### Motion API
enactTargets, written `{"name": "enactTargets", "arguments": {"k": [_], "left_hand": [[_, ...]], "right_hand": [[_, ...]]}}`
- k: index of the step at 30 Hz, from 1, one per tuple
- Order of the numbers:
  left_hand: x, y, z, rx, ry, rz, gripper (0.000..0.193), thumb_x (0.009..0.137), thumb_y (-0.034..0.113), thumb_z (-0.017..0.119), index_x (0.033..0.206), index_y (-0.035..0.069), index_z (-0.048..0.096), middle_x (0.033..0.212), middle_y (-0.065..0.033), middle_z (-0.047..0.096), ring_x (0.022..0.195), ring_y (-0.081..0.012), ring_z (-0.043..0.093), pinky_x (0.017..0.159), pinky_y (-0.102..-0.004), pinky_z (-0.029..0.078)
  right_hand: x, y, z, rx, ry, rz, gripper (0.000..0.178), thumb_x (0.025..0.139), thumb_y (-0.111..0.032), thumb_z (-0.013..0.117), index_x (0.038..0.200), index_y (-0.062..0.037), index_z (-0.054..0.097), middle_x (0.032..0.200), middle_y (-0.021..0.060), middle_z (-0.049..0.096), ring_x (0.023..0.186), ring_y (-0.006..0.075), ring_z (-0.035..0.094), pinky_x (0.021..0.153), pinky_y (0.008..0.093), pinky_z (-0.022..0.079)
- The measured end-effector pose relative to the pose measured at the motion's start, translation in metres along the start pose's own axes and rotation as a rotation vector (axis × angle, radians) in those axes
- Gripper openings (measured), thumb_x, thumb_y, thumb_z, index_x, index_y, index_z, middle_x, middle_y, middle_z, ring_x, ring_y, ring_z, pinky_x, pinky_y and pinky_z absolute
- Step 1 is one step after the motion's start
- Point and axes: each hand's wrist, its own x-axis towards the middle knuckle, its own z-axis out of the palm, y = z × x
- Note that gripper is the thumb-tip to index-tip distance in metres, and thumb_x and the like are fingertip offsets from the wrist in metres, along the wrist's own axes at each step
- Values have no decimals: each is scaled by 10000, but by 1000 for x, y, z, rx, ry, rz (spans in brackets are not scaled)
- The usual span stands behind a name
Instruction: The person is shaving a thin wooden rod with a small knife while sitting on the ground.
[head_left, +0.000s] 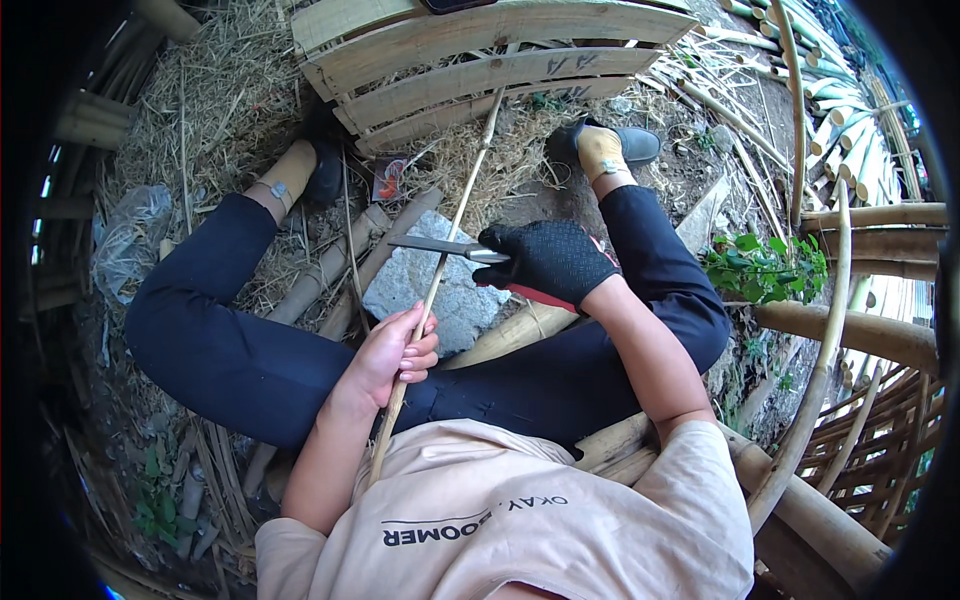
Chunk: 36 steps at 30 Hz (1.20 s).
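My bare left hand (pixel 393 352) is closed around a long, thin bamboo strip (pixel 463 205). The strip slants from against my shirt up to the wooden crate. On my right hand (pixel 545 262) is a black textured glove with red at the palm side. Its fingers wrap the handle of a knife (pixel 430 244), whose blade points left and crosses the strip just above my left hand. A rough grey stone (pixel 420 280) lies on the ground beneath the knife and strip, between my legs.
A slatted wooden crate (pixel 490 85) stands in front, with a dark object on top. Cut bamboo poles (pixel 850 150) are stacked at far right. Bent bamboo poles (pixel 832 330) rise close on my right. Straw (pixel 230 100) litters the ground; a clear plastic bag (pixel 130 235) lies at left.
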Motion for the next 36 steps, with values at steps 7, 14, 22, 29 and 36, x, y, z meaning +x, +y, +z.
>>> {"name": "enactTargets", "arguments": {"k": [7,14,22,29,36], "left_hand": [[31,16,18,140,94,54,326,1091,405,416,930,133,496,576,89,319,430,-19,281,362,-190,246],[44,20,23,609,291,208,323,1089,381,427,1071,68,500,689,14,486,540,-90,499,488,-246,456],[7,11,12,740,307,8,281,1100,318,407,1134,51,486,771,-41,557,629,-162,620,550,-299,555],[17,28,-2,195,100,-28,309,1096,403,401,959,147,506,652,55,425,477,-41,387,416,-211,344],[29,19,-3,188,130,45,346,1094,437,389,935,152,500,627,68,395,464,-36,354,413,-206,313]], "right_hand": [[0,1,0,24,-50,-8,436,859,-464,729,1114,-112,696,891,205,712,840,404,691,752,497,534],[2,18,-9,46,103,169,403,868,-481,703,1051,-122,702,867,180,718,853,375,705,773,471,544],[2,28,-24,15,32,256,495,876,-561,686,1124,-132,693,952,169,727,890,356,707,802,431,543],[15,20,1,118,-26,207,471,872,-542,698,1081,-120,693,924,183,722,878,383,690,798,454,529],[18,7,14,57,-98,167,454,859,-546,690,1017,-121,698,900,182,716,865,381,695,790,465,535]]}}
